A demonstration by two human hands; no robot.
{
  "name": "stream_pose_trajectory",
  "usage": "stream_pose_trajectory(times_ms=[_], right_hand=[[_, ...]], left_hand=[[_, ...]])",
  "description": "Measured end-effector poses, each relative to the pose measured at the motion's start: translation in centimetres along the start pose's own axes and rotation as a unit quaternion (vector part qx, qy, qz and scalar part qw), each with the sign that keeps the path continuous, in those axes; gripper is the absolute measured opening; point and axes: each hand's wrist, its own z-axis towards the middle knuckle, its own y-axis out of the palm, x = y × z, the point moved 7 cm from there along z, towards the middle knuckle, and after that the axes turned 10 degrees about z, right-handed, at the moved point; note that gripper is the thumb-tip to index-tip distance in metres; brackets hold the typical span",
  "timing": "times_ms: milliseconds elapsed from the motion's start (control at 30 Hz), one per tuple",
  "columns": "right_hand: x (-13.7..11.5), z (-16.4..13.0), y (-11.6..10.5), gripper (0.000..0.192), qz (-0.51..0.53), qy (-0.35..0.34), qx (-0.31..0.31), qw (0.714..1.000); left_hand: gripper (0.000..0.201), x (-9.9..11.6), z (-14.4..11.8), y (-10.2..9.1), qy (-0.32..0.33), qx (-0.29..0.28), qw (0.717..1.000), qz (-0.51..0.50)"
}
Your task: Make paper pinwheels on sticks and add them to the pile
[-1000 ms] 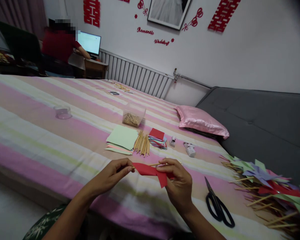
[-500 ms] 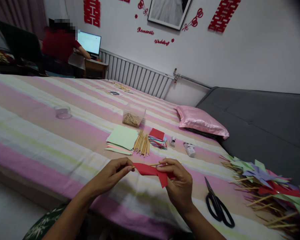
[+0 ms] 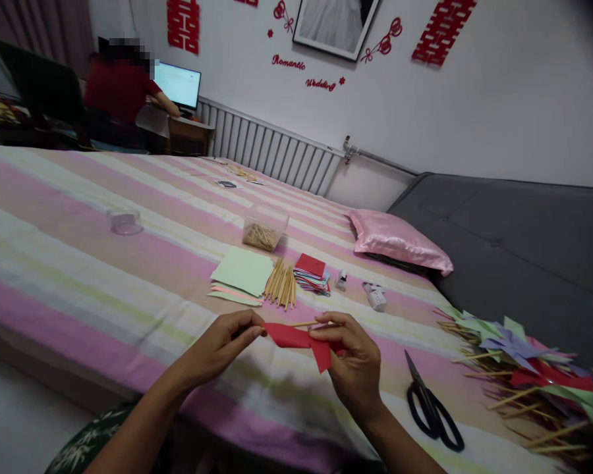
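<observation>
A strip of folded red paper [image 3: 289, 336] is stretched between my two hands, one flap hanging down on the right. My left hand [image 3: 237, 336] pinches its left corner between thumb and forefinger. My right hand [image 3: 353, 355] is closed round the paper's right part. A thin wooden stick [image 3: 304, 323] runs along the top edge from the left fingertips to the right fingers. Which fingers grip the stick is hard to make out. Just beyond lie a bundle of wooden sticks [image 3: 281, 284], a stack of pale green paper squares [image 3: 243, 271] and a pile of smaller coloured squares [image 3: 310, 265].
Black-handled scissors [image 3: 427, 401] lie right of my right hand. Paper pinwheels on sticks [image 3: 528, 362] are heaped at the far right. Further back are a clear box [image 3: 265, 229], a clear lid [image 3: 126, 222], a small white box [image 3: 375, 297] and a pink pillow [image 3: 400, 240]. A person [image 3: 113, 92] sits at a desk.
Almost nothing differs. The stick no longer shows beyond my right fingers, and the hands keep the same hold on the red paper.
</observation>
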Motion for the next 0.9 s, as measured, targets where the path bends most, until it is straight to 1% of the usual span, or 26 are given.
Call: stream_pose_trajectory(times_ms=[167, 300, 567, 900], right_hand=[[-0.29, 0.09, -0.02, 0.027, 0.005, -0.010, 0.006, 1.000], [-0.41, 0.13, -0.06, 0.026, 0.002, -0.012, 0.010, 1.000], [-0.22, -0.03, -0.03, 0.030, 0.007, -0.010, 0.006, 1.000], [-0.21, 0.16, -0.21, 0.030, 0.005, -0.005, 0.007, 1.000]], left_hand=[[0.031, -0.15, -0.12, 0.14, -0.002, -0.007, 1.000, 0.002], [0.030, -0.12, -0.11, 0.13, 0.001, -0.006, 1.000, 0.005], [0.030, -0.17, -0.16, 0.13, 0.001, -0.012, 1.000, -0.002], [0.029, 0.08, -0.05, 0.11, 0.005, -0.003, 1.000, -0.015]])
